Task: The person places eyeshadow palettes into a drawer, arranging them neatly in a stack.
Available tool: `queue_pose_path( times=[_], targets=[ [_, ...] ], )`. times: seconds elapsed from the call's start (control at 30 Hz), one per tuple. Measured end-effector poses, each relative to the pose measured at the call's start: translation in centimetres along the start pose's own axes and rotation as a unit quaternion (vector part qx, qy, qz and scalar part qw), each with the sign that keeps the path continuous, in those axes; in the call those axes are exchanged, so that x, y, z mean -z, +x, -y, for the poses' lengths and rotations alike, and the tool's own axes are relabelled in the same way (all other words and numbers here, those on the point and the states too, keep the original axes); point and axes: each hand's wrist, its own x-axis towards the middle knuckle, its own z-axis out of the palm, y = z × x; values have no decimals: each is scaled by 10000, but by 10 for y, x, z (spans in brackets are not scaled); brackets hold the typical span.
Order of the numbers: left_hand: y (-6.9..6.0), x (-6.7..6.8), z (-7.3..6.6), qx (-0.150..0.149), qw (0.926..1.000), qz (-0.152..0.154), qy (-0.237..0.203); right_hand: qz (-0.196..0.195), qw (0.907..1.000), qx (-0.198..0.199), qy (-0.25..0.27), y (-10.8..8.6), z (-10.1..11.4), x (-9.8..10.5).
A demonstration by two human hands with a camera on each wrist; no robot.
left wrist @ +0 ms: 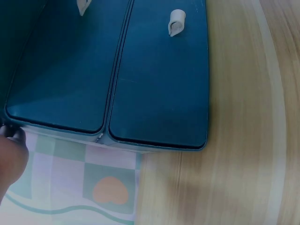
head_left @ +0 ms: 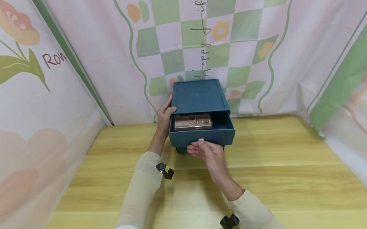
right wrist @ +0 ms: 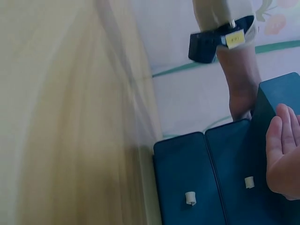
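A dark blue drawer cabinet (head_left: 198,95) stands on the table against the back curtain, its top drawer (head_left: 215,137) pulled out. Inside that drawer, on the left, lies a clear-lidded makeup palette (head_left: 192,122) with rows of brownish pans. Against the cabinet's left side rests my left hand (head_left: 165,117), its thumb near the top front edge; only a bit of it shows in the left wrist view. At the front of the drawer, my right hand (head_left: 211,156) pinches the small white pull tab (head_left: 201,140). In the right wrist view the right hand (right wrist: 286,154) hides that tab.
Two lower drawers, the middle one (left wrist: 70,70) and the bottom one (left wrist: 159,79), are closed, each with a white tab. The wooden table (head_left: 281,165) spreads around the cabinet. Patterned curtains (head_left: 106,39) rise at the back and both sides.
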Motion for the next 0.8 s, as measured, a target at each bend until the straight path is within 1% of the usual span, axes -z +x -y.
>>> queue_pose_path(
  times=[0.17,0.3,0.4,0.57,0.7,0.8],
  targets=[
    [1,1,0,32,9999,-89,128,-19,10000,44,-43,15,-1,1],
    [1,0,-1,-29,9995,-155,272,16,9998,86,-174,30,-1,1],
    [0,0,-1,-109,9991,-168,380,-36,9998,62,-192,45,-1,2],
    [-2,-1,1,-135,9988,-140,448,-91,9997,-188,-80,64,-2,5],
    [-4,-2,-1,-68,9988,-162,449,45,9990,-413,-174,69,-2,10],
    [-3,-3,-3,-50,9988,-197,454,208,9978,-557,-298,71,2,13]
  ],
)
